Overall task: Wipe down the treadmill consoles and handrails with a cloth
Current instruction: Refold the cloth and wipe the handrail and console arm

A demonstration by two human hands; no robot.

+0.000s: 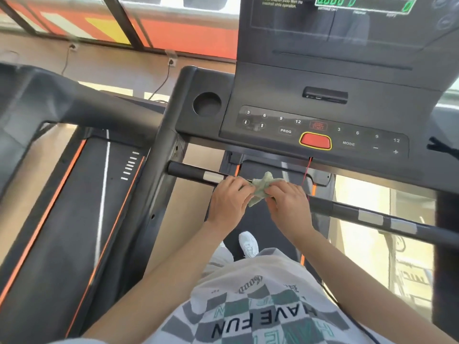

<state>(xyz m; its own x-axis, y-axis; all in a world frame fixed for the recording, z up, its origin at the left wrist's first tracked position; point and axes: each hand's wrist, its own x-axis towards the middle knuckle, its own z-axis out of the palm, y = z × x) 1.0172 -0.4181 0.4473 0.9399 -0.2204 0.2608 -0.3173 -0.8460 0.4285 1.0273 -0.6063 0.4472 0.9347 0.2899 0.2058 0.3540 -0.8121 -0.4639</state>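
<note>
Below the console, at the middle of the black handrail, a crumpled pale green cloth lies against the bar between both hands. The left hand curls its fingers round the cloth's left end, and the right hand pinches its right side. A red button sits on the console just above, and a white shoe shows below the hands.

Checkered "HAVE FUN" shirt, white sneaker

Pale green cloth, black console with a yellow-rimmed red button, orange-edged black belt, grey-and-white checked shirt.
</note>
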